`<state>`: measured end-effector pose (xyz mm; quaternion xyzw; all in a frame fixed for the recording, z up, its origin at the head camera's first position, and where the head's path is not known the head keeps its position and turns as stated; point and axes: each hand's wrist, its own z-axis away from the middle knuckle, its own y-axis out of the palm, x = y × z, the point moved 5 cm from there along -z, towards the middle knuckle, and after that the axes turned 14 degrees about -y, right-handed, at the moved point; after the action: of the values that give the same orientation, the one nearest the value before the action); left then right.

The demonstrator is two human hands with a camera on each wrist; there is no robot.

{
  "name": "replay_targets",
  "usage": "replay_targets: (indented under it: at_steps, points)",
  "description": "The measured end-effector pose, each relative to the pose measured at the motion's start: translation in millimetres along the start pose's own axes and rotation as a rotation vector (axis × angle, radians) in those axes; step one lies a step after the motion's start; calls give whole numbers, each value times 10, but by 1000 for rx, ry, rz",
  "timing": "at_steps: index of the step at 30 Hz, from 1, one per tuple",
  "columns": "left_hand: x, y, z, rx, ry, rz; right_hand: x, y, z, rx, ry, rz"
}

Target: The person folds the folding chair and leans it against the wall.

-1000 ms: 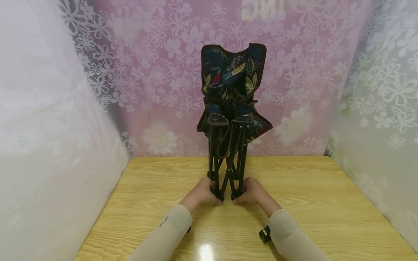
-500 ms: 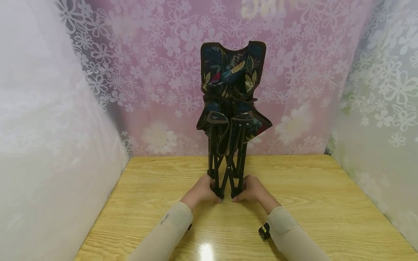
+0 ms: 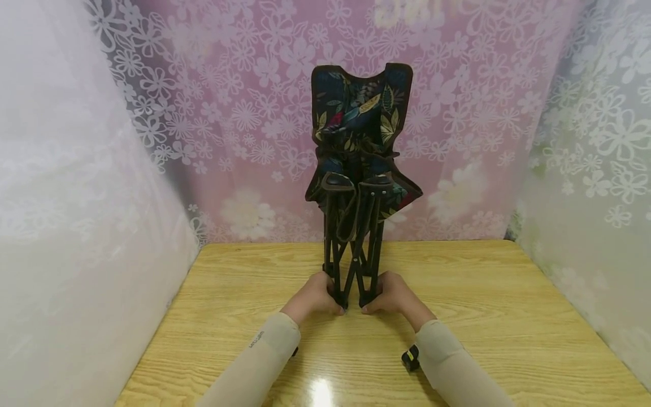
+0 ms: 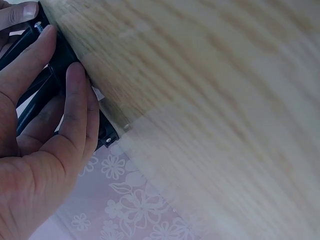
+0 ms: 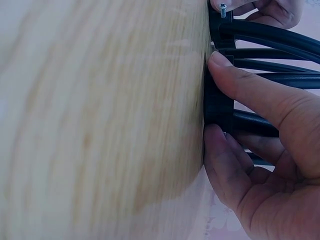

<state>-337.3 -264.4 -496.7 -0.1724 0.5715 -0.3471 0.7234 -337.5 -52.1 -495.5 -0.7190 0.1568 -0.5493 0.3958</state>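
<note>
A folded camping chair (image 3: 355, 198) stands upright on the table, its dark leaf-print fabric bunched above crossed black legs. At the foot of its near left leg, my left hand (image 3: 317, 294) grips the black plastic foot (image 4: 62, 57) between thumb and fingers. My right hand (image 3: 394, 294) pinches the near right foot (image 5: 219, 102) the same way, thumb on one side and fingers on the other. A small screw (image 5: 223, 10) shows on the other foot in the right wrist view. The rear feet are partly hidden behind the near legs.
The wooden table (image 3: 483, 316) spreads out around the chair. A pink floral curtain (image 3: 244, 130) hangs behind its back edge. Pale sheets flank both sides, the left one (image 3: 91, 198) close to the table edge. A small black device (image 3: 411, 358) sits by the right wrist.
The chair and both hands sit very slightly higher in the head view, as does the table's back edge. Both hands keep the same hold on the feet.
</note>
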Motion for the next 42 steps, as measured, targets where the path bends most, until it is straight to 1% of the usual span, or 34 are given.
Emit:
replay_targets:
  at_steps: [7,13,22,25,30,32,36,42]
  points:
    - [2,-5,3,2,12,5,20,-4,4,-6,-8,-11]
    - [2,-6,-8,5,29,4,11,-3,-9,-3,3,4]
    - [12,-5,-31,9,34,12,-26,0,-43,-17,17,-14]
    - [4,-16,-29,6,32,-7,-25,-4,-49,-17,22,-12]
    - [-31,-37,-17,8,59,-41,-23,-7,-59,-8,32,23]
    - [-40,-43,-15,8,68,-40,-21,-12,-65,-8,29,38]
    - [-36,-40,-25,5,63,-42,-20,-22,-71,-11,27,41]
    - [-27,-33,-40,0,63,-42,-50,-5,-78,-6,33,24]
